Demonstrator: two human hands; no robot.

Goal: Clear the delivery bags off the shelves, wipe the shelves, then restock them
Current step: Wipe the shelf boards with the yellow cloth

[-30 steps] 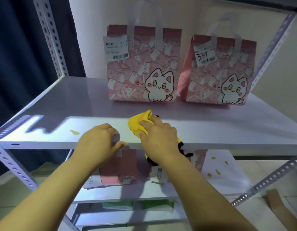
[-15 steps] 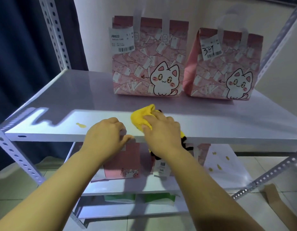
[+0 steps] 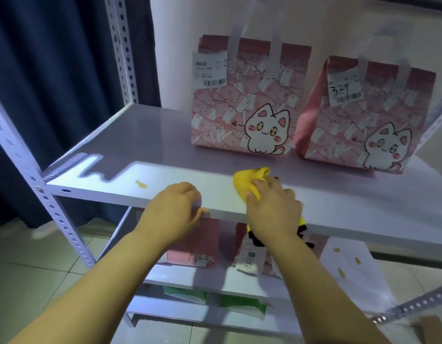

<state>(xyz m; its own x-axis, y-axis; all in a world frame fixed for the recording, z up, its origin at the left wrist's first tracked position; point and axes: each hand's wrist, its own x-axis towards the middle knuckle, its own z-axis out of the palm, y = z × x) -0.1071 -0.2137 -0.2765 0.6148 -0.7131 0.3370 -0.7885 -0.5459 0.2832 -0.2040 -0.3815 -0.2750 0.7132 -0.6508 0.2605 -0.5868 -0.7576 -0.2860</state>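
Note:
Two pink delivery bags with a white cat print stand at the back of the white shelf (image 3: 145, 145): the left bag (image 3: 244, 100) and the right bag (image 3: 363, 115), each with a paper label. My right hand (image 3: 272, 207) grips a yellow cloth (image 3: 249, 180) on the shelf's front part, with a black-and-yellow end hanging below the edge. My left hand (image 3: 175, 209) rests on the shelf's front edge, fingers curled over it. A yellow smear (image 3: 141, 184) lies on the shelf to the left of my hands.
On the lower shelf (image 3: 215, 281) stand more pink bags (image 3: 195, 244) and a labelled one (image 3: 252, 256); yellow spots (image 3: 349, 264) mark its right part. Green packs (image 3: 242, 304) sit lower still. Perforated metal uprights (image 3: 24, 170) frame the rack; a dark curtain (image 3: 53, 83) hangs at left.
The view has shifted, so the shelf and bags sit further right and lower in the frame. My right hand with the cloth has slid slightly along the shelf front; my left hand stays on the edge.

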